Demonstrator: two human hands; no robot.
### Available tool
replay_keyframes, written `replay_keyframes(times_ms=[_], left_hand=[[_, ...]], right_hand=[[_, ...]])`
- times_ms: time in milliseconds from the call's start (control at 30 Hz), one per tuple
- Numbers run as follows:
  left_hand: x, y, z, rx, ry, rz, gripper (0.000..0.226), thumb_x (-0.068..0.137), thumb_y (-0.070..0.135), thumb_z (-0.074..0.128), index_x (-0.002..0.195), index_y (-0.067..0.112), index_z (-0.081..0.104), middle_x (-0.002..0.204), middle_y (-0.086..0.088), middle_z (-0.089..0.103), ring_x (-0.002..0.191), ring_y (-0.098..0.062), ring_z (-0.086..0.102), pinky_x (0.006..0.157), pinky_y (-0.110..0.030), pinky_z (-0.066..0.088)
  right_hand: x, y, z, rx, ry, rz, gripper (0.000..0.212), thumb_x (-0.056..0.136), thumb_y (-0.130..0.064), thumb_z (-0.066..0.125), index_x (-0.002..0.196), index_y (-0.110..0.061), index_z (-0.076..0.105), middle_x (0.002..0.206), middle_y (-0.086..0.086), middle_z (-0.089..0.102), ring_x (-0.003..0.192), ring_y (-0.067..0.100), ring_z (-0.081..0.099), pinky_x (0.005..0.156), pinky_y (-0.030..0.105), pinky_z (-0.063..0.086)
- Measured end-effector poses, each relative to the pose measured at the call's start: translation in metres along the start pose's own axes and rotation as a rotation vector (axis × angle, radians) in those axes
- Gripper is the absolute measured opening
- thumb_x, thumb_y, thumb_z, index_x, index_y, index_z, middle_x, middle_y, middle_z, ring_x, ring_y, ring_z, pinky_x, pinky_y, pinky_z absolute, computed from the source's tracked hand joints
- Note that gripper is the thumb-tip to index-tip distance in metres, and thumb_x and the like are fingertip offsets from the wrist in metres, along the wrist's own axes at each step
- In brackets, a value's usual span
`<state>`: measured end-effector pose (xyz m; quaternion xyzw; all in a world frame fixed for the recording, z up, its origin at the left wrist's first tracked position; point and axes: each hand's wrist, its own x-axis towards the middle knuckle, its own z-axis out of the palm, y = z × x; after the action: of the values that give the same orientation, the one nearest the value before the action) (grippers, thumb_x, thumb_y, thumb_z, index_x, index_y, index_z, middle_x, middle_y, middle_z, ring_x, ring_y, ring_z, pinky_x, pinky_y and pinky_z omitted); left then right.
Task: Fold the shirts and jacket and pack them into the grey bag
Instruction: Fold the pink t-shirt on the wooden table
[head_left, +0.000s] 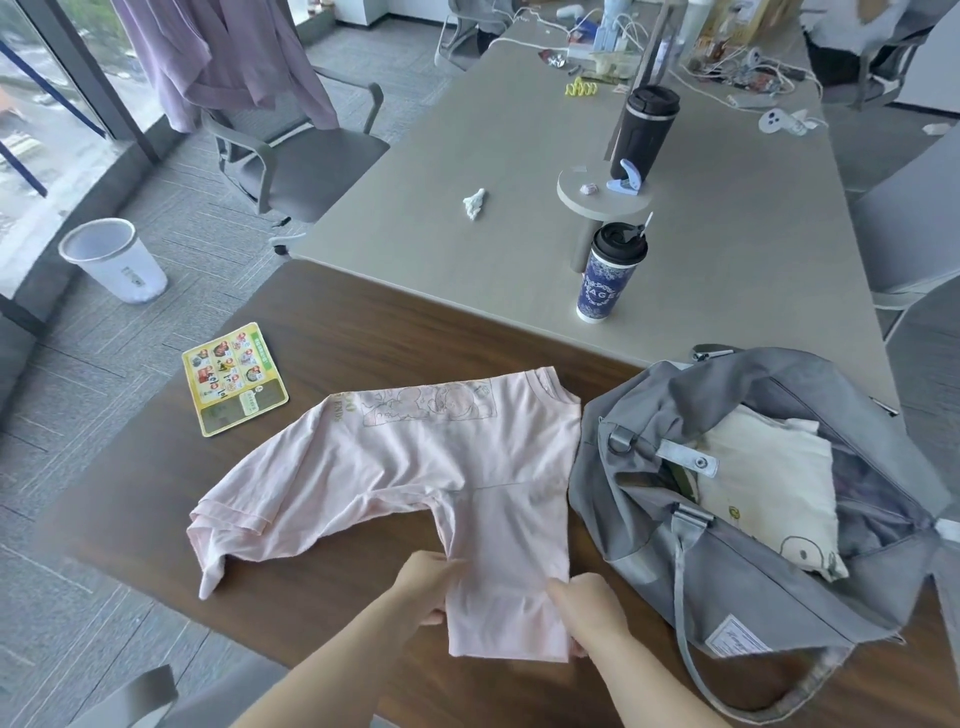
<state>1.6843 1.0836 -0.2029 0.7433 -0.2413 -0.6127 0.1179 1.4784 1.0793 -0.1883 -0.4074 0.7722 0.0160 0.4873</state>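
Grey bag hiding cream shirt

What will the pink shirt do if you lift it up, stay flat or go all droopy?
Probably droopy: the pink shirt already wrinkles and bunches where the left hand and right hand pinch it. It looks thin, so likely light, and its loose sleeve would dangle.

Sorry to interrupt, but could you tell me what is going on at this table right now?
A person is folding a pink T-shirt on the dark wooden table. The left hand and right hand each grip a side of its near end; one sleeve is spread out to the left. Beside it on the right, the grey bag lies open with a cream garment already inside.
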Motion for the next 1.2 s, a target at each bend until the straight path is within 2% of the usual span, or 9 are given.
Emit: replay_keyframes(times_ms=[100,267,467,567,733,867,967,1100,1200], left_hand=[[-0.006,0.002,-0.001,0.058,0.098,0.057,0.031,0.064,0.039,0.058,0.076,0.012,0.067,0.059,0.002,0.046,0.053,-0.018,0.044,0.049,-0.022,0.035],[-0.009,0.010,-0.026,0.180,0.437,0.152,0.025,0.083,0.034,0.054,0.067,0.015,0.052,0.063,0.000,0.059,0.058,-0.018,0.055,0.055,-0.028,0.040],[0.002,0.000,-0.092,0.114,0.648,0.157,0.027,0.093,0.037,0.050,0.107,0.016,0.058,0.104,-0.005,0.065,0.089,-0.026,0.061,0.072,-0.034,0.045],[0.010,-0.005,-0.125,0.209,0.761,0.199,0.033,0.090,0.024,0.048,0.121,0.017,0.054,0.121,-0.008,0.053,0.105,-0.031,0.056,0.077,-0.037,0.042],[0.039,-0.008,-0.177,0.505,0.848,0.196,0.044,0.086,0.032,0.057,0.128,0.021,0.050,0.132,-0.006,0.047,0.121,-0.032,0.042,0.092,-0.045,0.041],[0.067,-0.016,-0.208,0.782,0.767,0.056,0.045,0.078,0.039,0.059,0.119,0.021,0.053,0.124,-0.006,0.052,0.116,-0.033,0.046,0.094,-0.048,0.036],[0.072,-0.012,-0.228,0.818,0.789,0.148,0.010,0.078,0.022,0.054,0.086,0.018,0.059,0.101,-0.004,0.060,0.096,-0.031,0.053,0.078,-0.039,0.037],[0.078,0.012,-0.279,0.599,0.718,0.232,0.025,0.085,0.033,0.048,0.068,0.015,0.052,0.071,-0.001,0.066,0.069,-0.025,0.064,0.058,-0.031,0.043],[0.080,0.035,-0.333,0.493,0.849,0.269,0.018,0.082,0.028,0.050,0.075,0.016,0.061,0.081,-0.006,0.069,0.078,-0.030,0.064,0.070,-0.034,0.051]], right_hand=[[-0.006,0.007,-0.005,-0.209,-0.005,-0.040,0.023,0.082,-0.037,0.046,0.072,-0.017,0.052,0.071,-0.002,0.056,0.063,0.021,0.055,0.057,0.027,0.039],[-0.008,-0.014,-0.017,-0.228,0.229,-0.319,0.019,0.090,-0.029,0.046,0.073,-0.022,0.043,0.067,-0.005,0.052,0.061,0.015,0.049,0.051,0.030,0.033],[0.006,-0.084,-0.008,-0.351,0.095,-0.516,0.026,0.092,-0.024,0.044,0.067,-0.021,0.039,0.066,-0.004,0.046,0.065,0.019,0.045,0.056,0.033,0.032],[0.018,-0.116,0.016,-0.394,0.057,-0.575,0.013,0.093,-0.025,0.046,0.093,-0.026,0.059,0.098,-0.005,0.061,0.091,0.020,0.058,0.075,0.031,0.046],[0.033,-0.166,0.061,-0.426,0.065,-0.669,0.031,0.092,-0.020,0.047,0.121,-0.025,0.058,0.126,-0.004,0.053,0.112,0.018,0.057,0.089,0.032,0.046],[0.049,-0.190,0.084,-0.451,0.046,-0.673,0.035,0.092,-0.019,0.046,0.124,-0.028,0.056,0.132,-0.005,0.048,0.112,0.019,0.057,0.091,0.034,0.046],[0.062,-0.194,0.087,-0.510,0.019,-0.637,0.031,0.092,-0.021,0.048,0.119,-0.027,0.060,0.127,-0.004,0.053,0.108,0.019,0.058,0.090,0.031,0.046],[0.072,-0.186,0.086,-0.568,-0.014,-0.606,0.024,0.094,-0.023,0.051,0.115,-0.023,0.063,0.119,-0.001,0.061,0.105,0.020,0.059,0.083,0.028,0.044],[0.075,-0.192,0.084,-0.487,0.105,-0.618,0.027,0.093,-0.019,0.049,0.116,-0.022,0.063,0.117,-0.002,0.064,0.104,0.020,0.061,0.084,0.030,0.047]])
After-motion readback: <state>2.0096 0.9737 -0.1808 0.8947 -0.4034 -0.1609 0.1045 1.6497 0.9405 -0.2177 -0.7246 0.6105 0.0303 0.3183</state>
